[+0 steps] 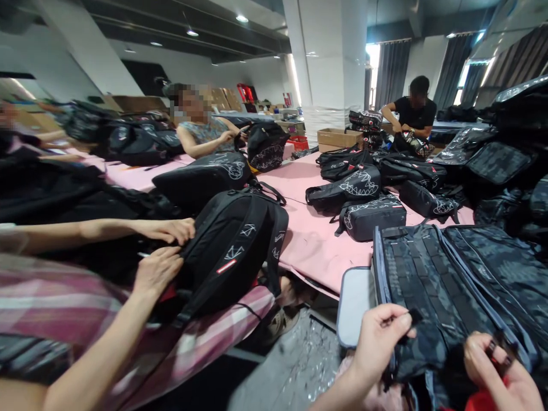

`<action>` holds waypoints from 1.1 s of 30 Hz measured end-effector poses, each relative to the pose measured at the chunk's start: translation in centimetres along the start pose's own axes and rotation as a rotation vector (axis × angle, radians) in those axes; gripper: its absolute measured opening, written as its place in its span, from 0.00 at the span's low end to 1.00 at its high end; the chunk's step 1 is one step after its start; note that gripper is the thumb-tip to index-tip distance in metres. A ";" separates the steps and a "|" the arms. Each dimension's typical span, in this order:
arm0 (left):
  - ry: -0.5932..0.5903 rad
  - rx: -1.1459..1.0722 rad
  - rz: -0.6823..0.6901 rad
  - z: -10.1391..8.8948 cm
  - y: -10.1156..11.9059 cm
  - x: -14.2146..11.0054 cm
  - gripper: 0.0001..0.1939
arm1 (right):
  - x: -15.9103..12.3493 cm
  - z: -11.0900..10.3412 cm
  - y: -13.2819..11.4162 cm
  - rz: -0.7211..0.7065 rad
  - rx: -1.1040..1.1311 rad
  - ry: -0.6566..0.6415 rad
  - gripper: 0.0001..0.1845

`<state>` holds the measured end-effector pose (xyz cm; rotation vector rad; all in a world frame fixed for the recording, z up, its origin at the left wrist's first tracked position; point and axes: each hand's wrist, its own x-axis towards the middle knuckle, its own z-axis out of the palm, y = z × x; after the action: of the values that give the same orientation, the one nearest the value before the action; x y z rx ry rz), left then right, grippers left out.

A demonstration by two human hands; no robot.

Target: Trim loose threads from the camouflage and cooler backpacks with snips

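A dark camouflage backpack point(428, 274) lies in front of me at the lower right, with grey-blue edging and rows of webbing straps across its panel. Over its near part, my left hand point(383, 334) pinches a small black strap end point(414, 317) between thumb and fingertips. My right hand point(499, 371) is closed at the lower right, its fingers curled round a small dark object point(502, 349) with loop-like parts; its exact kind is unclear. Beside the backpack, a pale grey flap point(354, 308) hangs at the left. Something red point(482, 401) shows below my right hand.
A co-worker's hands point(165, 242) work on a black backpack point(240, 245) at the left. Several black bags point(372, 217) lie on the pink-covered table point(299, 245). Wrapped bags point(505, 154) are piled at the right. Other people sit farther back near a white pillar point(325, 68).
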<state>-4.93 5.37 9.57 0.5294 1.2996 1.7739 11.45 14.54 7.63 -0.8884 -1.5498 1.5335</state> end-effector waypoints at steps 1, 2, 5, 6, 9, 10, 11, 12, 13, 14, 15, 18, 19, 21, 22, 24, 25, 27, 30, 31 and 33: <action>0.027 -0.036 -0.013 0.0 0.0 0.2 0.15 | 0.1 0.1 0.0 -0.022 -0.037 0.060 0.14; 0.061 -0.066 -0.026 0.0 -0.1 0.2 0.15 | 0.2 0.4 0.1 -0.058 -0.086 0.115 0.15; 0.154 -0.127 -0.076 0.3 -0.2 0.3 0.16 | 0.3 1.6 -0.3 -0.232 -0.275 0.149 0.19; 0.172 -0.128 -0.087 0.4 -0.1 0.3 0.16 | 0.3 2.0 -0.5 -0.303 -0.337 0.157 0.18; 0.200 -0.089 -0.076 0.6 0.4 0.6 0.17 | 0.3 3.0 -1.2 -0.462 -0.483 0.146 0.11; 0.205 -0.073 -0.066 0.7 0.6 0.7 0.17 | 0.3 3.2 -1.4 -0.500 -0.513 0.140 0.10; 0.207 -0.061 -0.060 0.8 0.7 0.8 0.17 | 0.3 3.4 -1.5 -0.532 -0.535 0.135 0.10; 0.206 -0.053 -0.058 0.9 0.9 0.8 0.17 | 0.2 3.5 -1.6 -0.561 -0.554 0.132 0.10; 0.204 -0.045 -0.056 1.0 0.9 0.8 0.17 | 0.2 3.6 -1.7 -0.585 -0.571 0.129 0.11; 0.202 -0.036 -0.054 1.2 1.0 0.7 0.17 | 0.2 3.7 -1.7 -0.609 -0.585 0.128 0.11; 0.204 -0.029 -0.053 1.3 1.0 0.6 0.17 | 0.2 3.8 -1.7 -0.631 -0.598 0.130 0.11; 0.216 -0.012 -0.060 1.5 0.8 0.3 0.18 | 0.3 4.0 -1.6 -0.679 -0.621 0.151 0.11; 0.216 -0.006 -0.063 1.5 0.7 0.3 0.18 | 0.4 4.1 -1.5 -0.684 -0.626 0.158 0.11; 0.207 0.005 -0.068 1.3 0.5 0.3 0.18 | 0.7 4.1 -1.6 -0.683 -0.639 0.166 0.10; 0.201 0.013 -0.067 1.2 0.4 0.4 0.18 | 0.8 4.1 -1.6 -0.680 -0.644 0.166 0.09; 0.186 0.039 -0.058 1.0 0.3 0.4 0.18 | 0.9 4.0 -1.8 -0.668 -0.650 0.157 0.09; 0.177 0.058 -0.044 0.9 0.3 0.4 0.18 | 0.8 3.9 -1.8 -0.659 -0.651 0.153 0.09; 0.150 0.093 -0.019 0.9 0.3 0.1 0.16 | 0.5 3.7 -1.8 -0.637 -0.648 0.148 0.09; 0.117 0.074 -0.019 0.9 0.0 -0.5 0.17 | -0.3 3.2 -1.2 -0.631 -0.636 0.157 0.08; 0.113 0.053 -0.026 1.0 -0.2 -0.6 0.18 | -0.4 3.0 -0.9 -0.644 -0.634 0.155 0.07; 0.103 0.026 -0.031 1.0 -0.9 -0.5 0.21 | -0.3 2.8 -0.3 -0.649 -0.638 0.115 0.09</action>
<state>-3.62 5.61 9.17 0.4343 1.3958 1.7813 9.17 12.94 8.01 -0.6731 -2.0153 0.5241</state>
